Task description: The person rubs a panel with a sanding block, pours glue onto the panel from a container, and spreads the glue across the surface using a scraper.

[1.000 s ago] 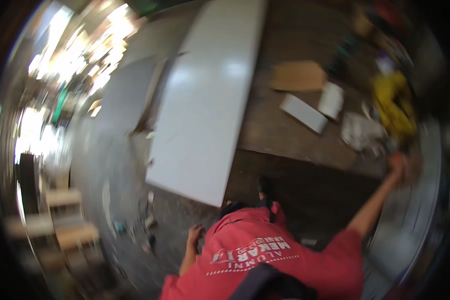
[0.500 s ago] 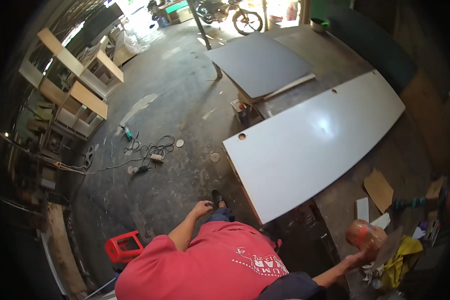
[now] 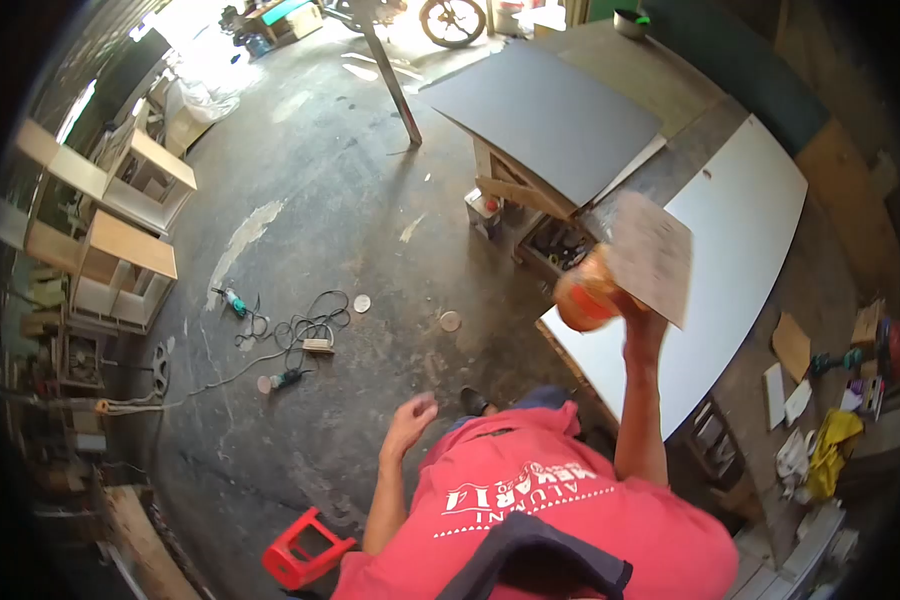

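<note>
My right hand (image 3: 640, 318) is raised over the near-left part of a white panel (image 3: 735, 240). It grips an orange-brown jar (image 3: 585, 298) with a red-orange band, and a thin, smudged brown square sheet (image 3: 652, 258) stands up against the jar. The sheet and jar hide part of my fingers. Low on the other side, my left hand (image 3: 412, 418) hangs over the floor beside my red shirt, its fingers loosely bent and holding nothing.
A dark grey board (image 3: 550, 118) lies on the bench beyond the panel. Corded power tools (image 3: 286, 378) and cables lie on the floor. A red stool (image 3: 308, 548) stands at lower left. Yellow cloth (image 3: 834, 450) and a cordless drill (image 3: 838, 360) are at right.
My right hand has lifted the jar and sheet from the cluttered right side, leftward and up over the panel. The view has turned with my body; my left hand still hangs low.
</note>
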### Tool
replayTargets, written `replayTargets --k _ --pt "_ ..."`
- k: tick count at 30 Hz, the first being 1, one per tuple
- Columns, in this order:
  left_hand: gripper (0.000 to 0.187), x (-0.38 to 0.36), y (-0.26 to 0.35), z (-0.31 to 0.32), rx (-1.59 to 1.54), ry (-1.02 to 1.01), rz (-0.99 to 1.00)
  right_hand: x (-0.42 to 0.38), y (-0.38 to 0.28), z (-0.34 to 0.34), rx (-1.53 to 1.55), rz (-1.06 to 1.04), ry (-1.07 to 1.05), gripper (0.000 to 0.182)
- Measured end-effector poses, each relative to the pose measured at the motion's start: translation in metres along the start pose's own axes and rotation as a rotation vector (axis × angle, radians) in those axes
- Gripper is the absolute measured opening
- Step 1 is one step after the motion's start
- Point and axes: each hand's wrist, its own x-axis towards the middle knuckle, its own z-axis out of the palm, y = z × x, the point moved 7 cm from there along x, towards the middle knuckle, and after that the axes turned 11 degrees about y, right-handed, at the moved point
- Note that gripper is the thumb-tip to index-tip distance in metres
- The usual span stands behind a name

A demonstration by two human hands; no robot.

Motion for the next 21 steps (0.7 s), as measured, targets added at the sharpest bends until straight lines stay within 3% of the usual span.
replayTargets --k 3,5,6,7,8,10,13,14,15,16,17,19,20,21 --pt "0.071 0.005 0.169 -0.029 -0.173 0.129 0.283 -0.025 0.007 0.093 0.145 0.040 -0.116 0.077" --pt "0.081 0.003 0.266 -0.037 -0.078 0.143 0.517 -0.039 -0.002 0.148 0.007 -0.038 -0.327 0.073" --pt "0.083 0.005 0.304 -0.038 -0.054 0.170 0.629 -0.046 -0.012 0.171 0.133 0.012 -0.346 0.066" --pt "0.085 0.011 0.331 -0.037 -0.028 0.197 0.740 -0.051 -0.022 0.193 -0.096 -0.111 -0.423 0.069" --pt "0.085 0.029 0.340 -0.035 -0.021 0.202 0.735 -0.054 -0.025 0.213 -0.009 -0.029 -0.452 0.068" --pt "0.087 0.068 0.347 -0.022 -0.268 -0.099 0.574 -0.051 -0.025 0.243 0.083 0.057 -0.478 0.068" --pt "0.082 0.127 0.355 -0.031 -0.340 -0.132 0.501 -0.022 -0.023 0.273 0.172 0.106 -0.507 0.068" --pt "0.082 0.147 0.358 -0.033 -0.326 -0.137 0.502 -0.003 -0.024 0.276 -0.050 0.010 -0.599 0.067" --pt "0.081 0.170 0.356 -0.041 -0.248 -0.011 0.452 0.017 -0.022 0.277 -0.274 -0.083 -0.684 0.066" --pt "0.080 0.188 0.356 -0.050 -0.166 0.112 0.398 0.041 -0.018 0.275 -0.311 -0.056 -0.685 0.063" --pt "0.080 0.203 0.370 -0.051 -0.147 0.095 0.401 0.067 -0.007 0.272 -0.238 0.101 -0.593 0.055" --pt "0.080 0.228 0.407 -0.060 0.176 0.203 0.438 0.115 -0.015 0.269 -0.205 0.169 -0.364 0.055" --pt "0.080 0.241 0.428 -0.058 0.199 0.170 0.452 0.133 -0.041 0.282 -0.265 -0.113 -0.283 0.054" --pt "0.081 0.253 0.447 -0.053 0.354 0.152 0.460 0.147 -0.046 0.296 -0.269 -0.103 -0.244 0.054"
